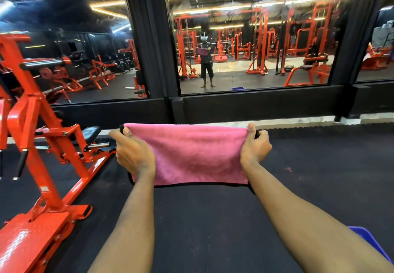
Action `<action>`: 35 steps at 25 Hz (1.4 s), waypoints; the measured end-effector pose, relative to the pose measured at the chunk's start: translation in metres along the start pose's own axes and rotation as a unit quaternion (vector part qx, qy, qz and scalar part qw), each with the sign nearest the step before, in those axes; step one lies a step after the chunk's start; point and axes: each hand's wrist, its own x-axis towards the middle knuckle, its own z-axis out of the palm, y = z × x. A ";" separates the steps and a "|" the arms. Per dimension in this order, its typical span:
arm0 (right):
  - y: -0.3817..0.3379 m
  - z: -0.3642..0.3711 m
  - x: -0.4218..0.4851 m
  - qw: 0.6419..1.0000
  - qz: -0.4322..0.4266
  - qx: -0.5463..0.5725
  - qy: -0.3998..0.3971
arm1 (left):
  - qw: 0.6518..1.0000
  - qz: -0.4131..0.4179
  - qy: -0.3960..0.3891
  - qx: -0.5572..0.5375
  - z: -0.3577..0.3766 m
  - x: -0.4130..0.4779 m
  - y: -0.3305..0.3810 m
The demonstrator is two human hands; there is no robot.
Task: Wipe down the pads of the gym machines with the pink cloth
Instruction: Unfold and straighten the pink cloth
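Gripped pink cloth [191, 153] in fingers [122, 139] of left hand [134, 155] and right hand [254, 148]; apparently wiped nothing yet, pad [91, 131] beyond left fingers untouched.

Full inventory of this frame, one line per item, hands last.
pink cloth: one, pink with dark edging, held spread in mid-air, centre frame
gym machine: one, orange-red, on the floor at left
seat pad: one, black, on that machine, just left of the cloth
wall mirrors: at least two panels, black-framed, far wall, reflecting more orange-red machines
blue container: one, blue, lower right corner, mostly cut off
floor: one, black matting, under everything
left hand: one, grips the cloth's upper left corner
right hand: one, pinches the cloth's upper right corner
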 end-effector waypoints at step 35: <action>-0.027 0.014 -0.066 0.897 -0.131 -0.075 -0.416 | 0.811 0.029 -0.580 -0.069 -0.004 -0.013 0.004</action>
